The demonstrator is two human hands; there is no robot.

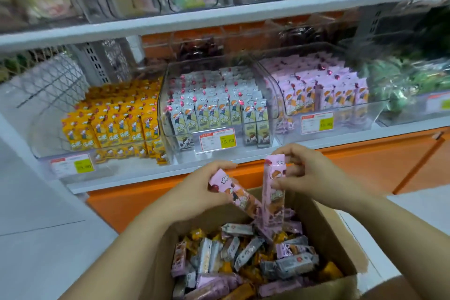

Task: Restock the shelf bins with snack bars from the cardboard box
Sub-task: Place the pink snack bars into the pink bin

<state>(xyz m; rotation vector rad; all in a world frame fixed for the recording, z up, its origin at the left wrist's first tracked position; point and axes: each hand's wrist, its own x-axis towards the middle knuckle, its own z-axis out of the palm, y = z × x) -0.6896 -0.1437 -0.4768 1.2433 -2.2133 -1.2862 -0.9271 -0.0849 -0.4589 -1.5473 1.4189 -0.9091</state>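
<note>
White shelf [121, 173] across the middle of the view, orange cabinet front [365, 165] beneath it. On the shelf, three clear bins side by side: yellow-bar bin [41, 151] at left, grey-bar bin [162, 105] in the middle, pink-bar bin [353, 126] at right. Each packed with rows of standing bars and fronted by a price tag [217, 140].

Nearest the camera, open cardboard box [323, 221], set below the shelf edge and heaped with loose bars [243, 256] in pink, grey and yellow, lying at all angles.

Both forearms stretched forward over the box, hands raised above its far rim and close together.

Left hand [194, 192] with fingers and thumb curled round the upper end of a tilted pink bar [233, 192]; grip clamped on it, bar slanting down and to the right toward the box.

Right hand [314, 173] a little higher, wrist bent, grip pinched by thumb and fingertips on the upper part of an upright pink bar [274, 192], lower end down among the loose bars.

Lower ends of the two held bars meeting just above the heap; touching or merely overlapping, impossible to tell through the blur.
</note>
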